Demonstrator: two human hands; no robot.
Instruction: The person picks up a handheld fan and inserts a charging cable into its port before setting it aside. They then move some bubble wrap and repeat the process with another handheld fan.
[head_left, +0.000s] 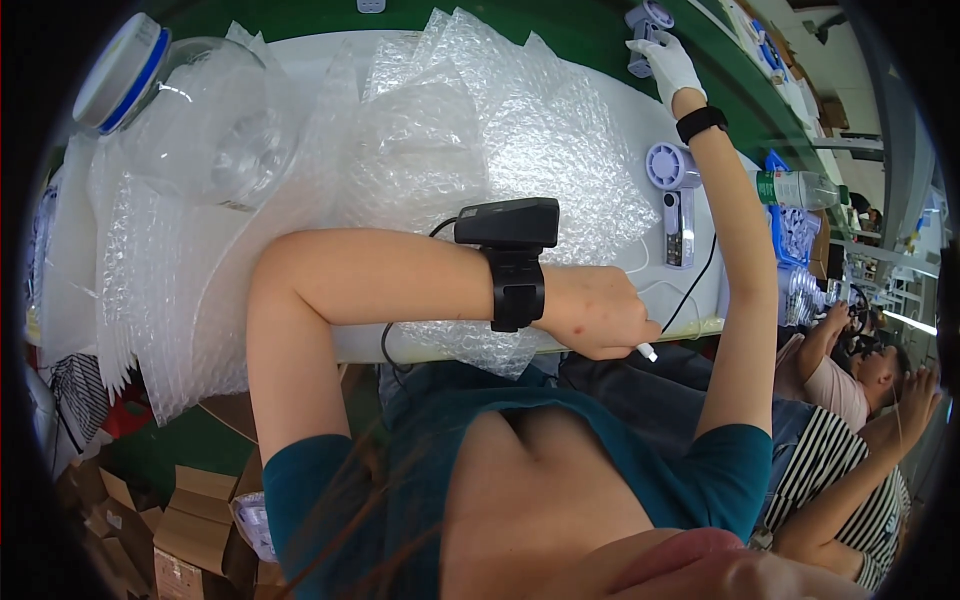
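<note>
My bare left hand (598,312) is closed in front of my body, over the table's near edge. A white cable plug (648,352) pokes out of its fingers. My right hand (670,70), in a white glove, reaches to the far right and has its fingers round a lilac handheld fan (652,16). A second lilac fan (668,165) lies nearer, beside my right forearm, its handle pointing toward me. A thin white cord (665,285) curves over the table between that fan and my left hand.
Sheets of bubble wrap (560,130) cover much of the white table. A large clear jar (215,120) with a white lid lies at the left. A drink bottle (800,189) and a blue bin (795,235) are at the right, near other people. Cardboard boxes (195,520) stand lower left.
</note>
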